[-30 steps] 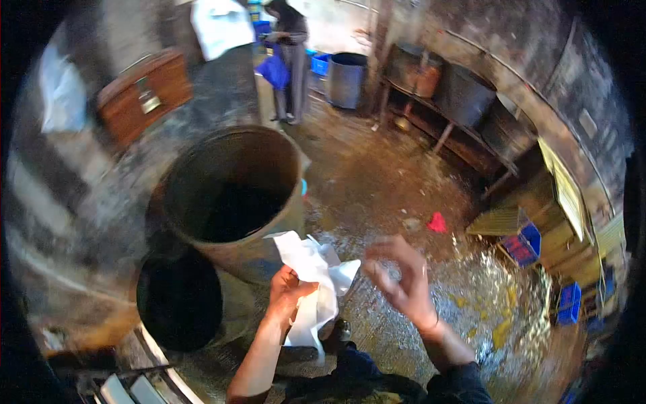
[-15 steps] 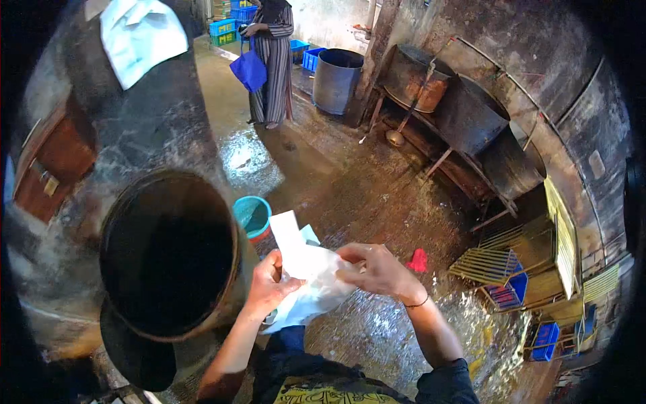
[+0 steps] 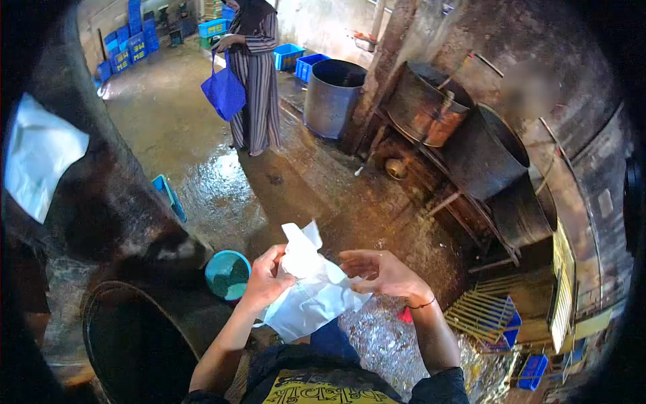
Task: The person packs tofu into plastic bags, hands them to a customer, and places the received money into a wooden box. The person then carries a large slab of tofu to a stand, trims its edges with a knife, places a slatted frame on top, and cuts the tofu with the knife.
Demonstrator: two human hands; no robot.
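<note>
My left hand is closed around the gathered upper part of a thin white plastic bag. A narrow white flap sticks up above the grip, and the lower part spreads out wide in front of my body. At the bag's right edge is my right hand, its fingers curved and apart from the thumb. The thumb overlaps the bag's edge; I cannot tell whether it touches. What the bag contains, if anything, does not show.
A turquoise bucket stands beyond my left hand, near a large dark drum. Big metal vats line a wooden stand at the right. A person in striped clothes holds a blue bag. The floor is wet.
My right hand has come off the crumpled upper part of the bag, its fingers now apart. The bag hangs more spread out. My view has turned, shifting the drum and bucket leftward and down.
</note>
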